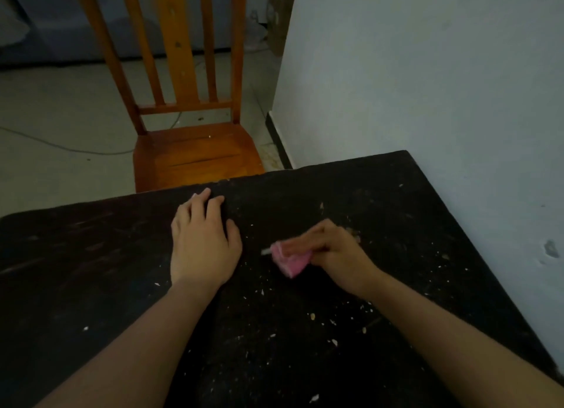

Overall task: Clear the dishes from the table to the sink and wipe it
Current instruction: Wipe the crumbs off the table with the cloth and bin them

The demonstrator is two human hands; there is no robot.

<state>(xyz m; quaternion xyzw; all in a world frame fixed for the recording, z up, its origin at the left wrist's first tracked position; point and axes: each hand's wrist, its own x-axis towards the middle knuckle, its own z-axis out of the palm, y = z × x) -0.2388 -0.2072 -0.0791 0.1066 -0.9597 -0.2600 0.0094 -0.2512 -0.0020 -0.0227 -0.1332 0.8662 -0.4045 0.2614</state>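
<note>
Against the pale wall [427, 72], dark worktop [91, 255] flecked with crumbs, wooden chair [189, 145] at worktop's far edge, left hand [201, 246] flat on worktop, fingers released, right hand [335, 252] just beside it, clenched around pink cloth [288, 259] pressed to worktop
</note>
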